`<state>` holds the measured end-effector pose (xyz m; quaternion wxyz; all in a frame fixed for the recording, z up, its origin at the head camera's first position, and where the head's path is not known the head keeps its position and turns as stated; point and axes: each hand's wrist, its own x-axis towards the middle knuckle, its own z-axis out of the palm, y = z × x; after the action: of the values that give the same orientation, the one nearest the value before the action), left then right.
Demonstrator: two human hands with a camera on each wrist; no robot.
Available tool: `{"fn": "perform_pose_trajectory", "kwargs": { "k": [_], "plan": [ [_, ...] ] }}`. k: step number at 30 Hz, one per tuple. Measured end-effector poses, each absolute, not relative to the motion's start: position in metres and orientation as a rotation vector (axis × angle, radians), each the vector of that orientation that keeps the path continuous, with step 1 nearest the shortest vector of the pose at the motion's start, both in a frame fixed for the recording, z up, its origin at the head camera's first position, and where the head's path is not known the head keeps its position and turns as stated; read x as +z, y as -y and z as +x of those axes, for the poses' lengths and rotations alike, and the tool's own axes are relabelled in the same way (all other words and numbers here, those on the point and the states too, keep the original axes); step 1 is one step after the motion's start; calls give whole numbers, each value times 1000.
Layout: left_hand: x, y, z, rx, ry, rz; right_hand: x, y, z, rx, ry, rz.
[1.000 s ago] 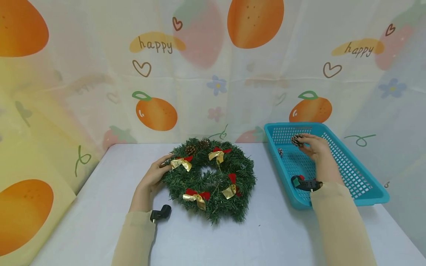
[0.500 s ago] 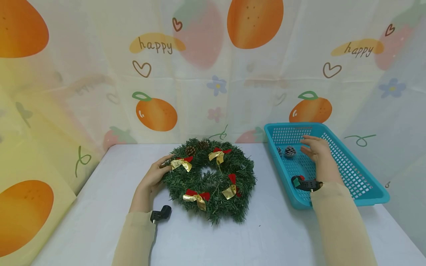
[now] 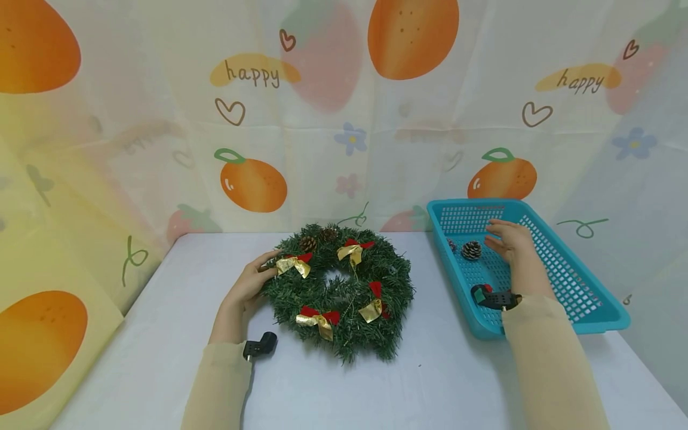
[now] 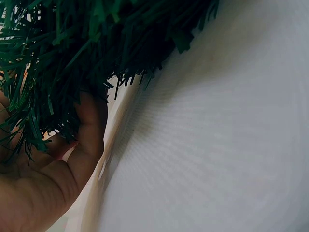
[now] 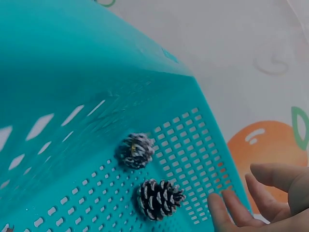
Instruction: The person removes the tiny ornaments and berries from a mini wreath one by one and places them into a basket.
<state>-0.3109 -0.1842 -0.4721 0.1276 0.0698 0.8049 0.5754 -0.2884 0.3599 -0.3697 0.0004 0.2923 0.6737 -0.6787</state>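
Observation:
A green Christmas wreath (image 3: 344, 346) lies on the table, trimmed with gold-and-red bows and a couple of brown pinecones near its top. My left hand (image 3: 251, 282) grips the wreath's left edge; in the left wrist view its curled fingers (image 4: 91, 130) go in among the needles. Over the blue basket (image 3: 481, 329) hovers my right hand (image 3: 510, 239), its fingers spread and holding nothing. A white-tipped pinecone (image 3: 471, 251) sits on the basket floor to the left of that hand. Beside it, against the side wall, rests a second pinecone (image 5: 137, 151).
A small red thing (image 3: 488, 288) shows in the basket, mostly hidden behind the right wrist camera. The basket's high perforated walls surround the right hand. Behind the white table (image 3: 333, 394) hangs a fruit-printed curtain (image 3: 344, 149).
My right hand has let go of the pinecone it held a second ago; the cone dropped into the basket and rolled slightly right and nearer. The left hand and wreath have stayed put.

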Motion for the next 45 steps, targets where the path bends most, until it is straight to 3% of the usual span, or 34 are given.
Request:
{"fn": "perform_pose_trajectory", "kwargs": {
  "k": [37,45],
  "plan": [
    [-472,183,-310,1682,-2339,174,-346,-345,-281,-2465,-1953,809],
    [-470,182,-308,1679,-2346,204,-332,-337,-279,-2530,-1904,640]
  ]
}}
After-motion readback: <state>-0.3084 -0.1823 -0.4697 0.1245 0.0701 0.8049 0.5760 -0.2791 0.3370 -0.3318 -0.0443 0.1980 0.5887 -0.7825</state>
